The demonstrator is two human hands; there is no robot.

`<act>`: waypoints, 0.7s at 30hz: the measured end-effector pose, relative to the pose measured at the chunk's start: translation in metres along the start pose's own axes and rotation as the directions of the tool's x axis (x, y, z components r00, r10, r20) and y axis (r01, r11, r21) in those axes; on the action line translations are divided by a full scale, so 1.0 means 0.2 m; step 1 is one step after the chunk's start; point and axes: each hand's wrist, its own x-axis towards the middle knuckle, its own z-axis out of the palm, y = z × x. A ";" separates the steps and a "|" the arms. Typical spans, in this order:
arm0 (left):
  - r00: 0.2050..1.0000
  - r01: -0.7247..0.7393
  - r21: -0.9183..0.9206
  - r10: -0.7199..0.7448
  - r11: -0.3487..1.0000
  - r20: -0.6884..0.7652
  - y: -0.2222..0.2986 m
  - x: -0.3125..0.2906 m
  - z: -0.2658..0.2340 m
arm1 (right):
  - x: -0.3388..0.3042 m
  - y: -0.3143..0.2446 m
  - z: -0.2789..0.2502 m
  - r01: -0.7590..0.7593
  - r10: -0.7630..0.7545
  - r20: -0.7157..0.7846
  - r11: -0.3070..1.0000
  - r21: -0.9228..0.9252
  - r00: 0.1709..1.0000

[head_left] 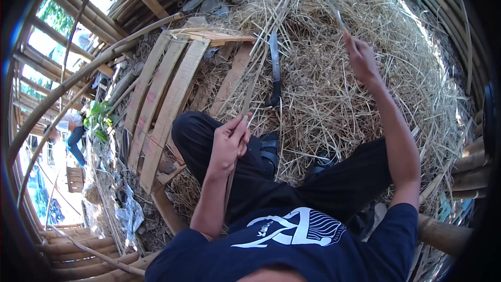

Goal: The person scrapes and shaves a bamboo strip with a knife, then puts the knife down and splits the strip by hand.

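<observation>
My left hand (229,145) is closed around a long, flat bamboo strip (249,93), above my bent left knee. The strip runs up past the fist toward the straw and down along my forearm. Raised out to the right over the straw, my right hand (361,61) grips a slim knife (338,18), its narrow blade pointing up and away. Between the hands, a machete (275,62) with a black handle lies on the straw. Several thin split bamboo strips (279,15) lie crossed near its tip.
Loose straw (386,15) covers the ground ahead. A slatted wooden pallet (169,99) leans at my left. Bamboo poles (86,15) form walls around me, and a thick bamboo pole (443,234) is by my right side. Another person (74,133) is outside at the far left.
</observation>
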 end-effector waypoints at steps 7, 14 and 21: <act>0.967 -0.086 0.150 0.046 0.985 0.251 -0.03 0.09 0.19 | -0.39 -0.37 0.30 -0.127 -0.066 0.458 0.917 0.378 0.886; 0.934 0.029 0.096 -0.061 0.995 0.352 -0.10 0.04 0.19 | -0.34 -0.32 0.21 -0.253 0.043 0.342 0.762 0.597 0.939; 0.938 0.031 0.256 -0.117 0.966 0.326 -0.11 -0.04 0.07 | -0.26 -0.21 0.13 -0.216 0.138 0.179 0.801 0.558 0.974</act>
